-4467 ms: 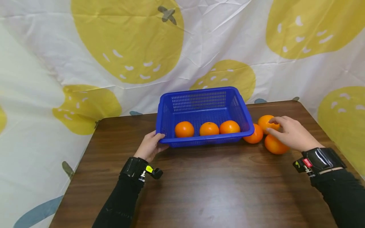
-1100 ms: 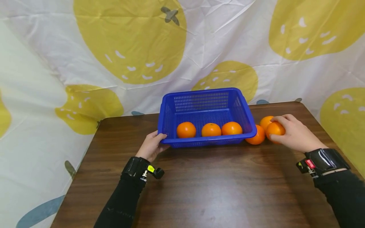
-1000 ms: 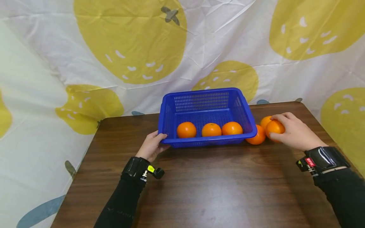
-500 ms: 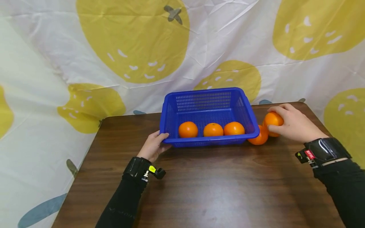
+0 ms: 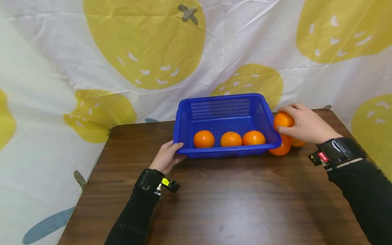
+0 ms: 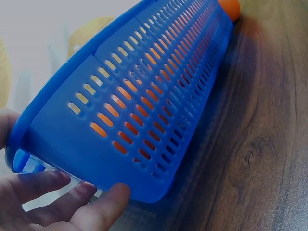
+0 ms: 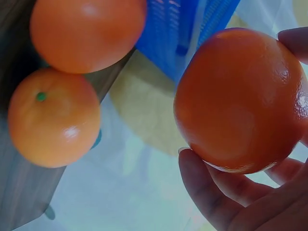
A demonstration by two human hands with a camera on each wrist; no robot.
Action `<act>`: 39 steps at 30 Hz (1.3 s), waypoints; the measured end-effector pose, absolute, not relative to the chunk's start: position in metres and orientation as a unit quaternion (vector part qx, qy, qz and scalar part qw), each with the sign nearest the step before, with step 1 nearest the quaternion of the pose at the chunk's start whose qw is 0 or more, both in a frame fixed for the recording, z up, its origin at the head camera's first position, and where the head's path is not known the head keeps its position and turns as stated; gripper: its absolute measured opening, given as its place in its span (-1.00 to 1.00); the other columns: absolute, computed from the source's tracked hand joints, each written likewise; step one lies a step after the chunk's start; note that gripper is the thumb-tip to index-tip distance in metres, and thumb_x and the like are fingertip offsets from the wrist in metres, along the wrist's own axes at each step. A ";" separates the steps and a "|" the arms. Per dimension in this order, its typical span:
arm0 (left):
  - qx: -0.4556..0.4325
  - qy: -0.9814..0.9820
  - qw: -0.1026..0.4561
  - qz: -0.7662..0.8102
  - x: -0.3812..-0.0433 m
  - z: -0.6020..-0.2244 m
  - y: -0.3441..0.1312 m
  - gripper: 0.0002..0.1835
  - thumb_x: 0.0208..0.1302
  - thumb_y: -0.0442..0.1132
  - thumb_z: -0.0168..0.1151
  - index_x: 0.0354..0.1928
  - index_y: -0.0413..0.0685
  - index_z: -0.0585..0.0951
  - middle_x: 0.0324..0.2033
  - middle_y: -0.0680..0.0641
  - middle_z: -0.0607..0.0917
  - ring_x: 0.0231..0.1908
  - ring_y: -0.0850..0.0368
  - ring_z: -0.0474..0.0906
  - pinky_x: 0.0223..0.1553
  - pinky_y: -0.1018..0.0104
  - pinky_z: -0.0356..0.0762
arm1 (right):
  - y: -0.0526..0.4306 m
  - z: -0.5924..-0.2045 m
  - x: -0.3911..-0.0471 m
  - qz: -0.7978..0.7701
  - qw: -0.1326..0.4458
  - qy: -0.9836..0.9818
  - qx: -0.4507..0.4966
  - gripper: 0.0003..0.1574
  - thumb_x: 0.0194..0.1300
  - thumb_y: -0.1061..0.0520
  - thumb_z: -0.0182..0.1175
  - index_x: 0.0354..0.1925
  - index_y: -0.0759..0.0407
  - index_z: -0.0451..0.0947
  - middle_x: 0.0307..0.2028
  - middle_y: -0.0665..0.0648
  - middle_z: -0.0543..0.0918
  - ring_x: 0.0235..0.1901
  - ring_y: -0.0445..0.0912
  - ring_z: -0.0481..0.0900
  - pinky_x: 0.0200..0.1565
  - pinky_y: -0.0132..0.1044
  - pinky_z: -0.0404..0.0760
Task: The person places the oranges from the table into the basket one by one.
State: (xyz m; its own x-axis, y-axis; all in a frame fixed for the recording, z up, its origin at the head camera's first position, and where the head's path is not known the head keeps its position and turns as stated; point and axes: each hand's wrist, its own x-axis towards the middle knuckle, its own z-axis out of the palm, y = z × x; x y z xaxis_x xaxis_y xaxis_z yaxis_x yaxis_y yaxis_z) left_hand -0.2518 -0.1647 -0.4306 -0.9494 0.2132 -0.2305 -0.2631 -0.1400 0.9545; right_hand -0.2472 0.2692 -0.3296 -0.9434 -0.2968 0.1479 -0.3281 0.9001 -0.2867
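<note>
yellow-patterned cloth [image 5: 144, 47] hung behind counter [image 5: 220, 204]. right of frame centre, orange [image 5: 283, 121] pinched between fingers [image 5: 288, 109] and thumb of right hand [image 5: 306, 124], near basket [image 5: 226, 149]; basket corner gripped by left hand [image 5: 165, 157]. orange likely firm, fairly heavy, slick-skinned: best cupped around widest part.

The left hand [image 6: 57, 204] grips a corner of the blue basket [image 6: 67, 134], fingers beneath the rim. Orange patches [image 6: 98, 129], probably fruit, show through its slotted wall. Past the far end, part of an orange [image 6: 231, 8] shows; brown counter [image 6: 260, 139] lies rightward.
</note>
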 end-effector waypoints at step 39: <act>-0.013 0.636 0.152 0.756 -0.250 -0.431 -0.163 -0.49 0.32 -0.21 0.01 0.29 -0.20 0.29 0.27 -0.26 0.34 0.06 -0.06 0.44 0.13 -0.07 0.36 | 0.219 -0.351 -0.306 0.198 0.022 -0.960 0.197 -0.16 0.15 -0.33 0.09 0.24 0.10 0.24 0.15 0.35 0.27 -0.17 0.13 0.41 -0.17 0.05 0.55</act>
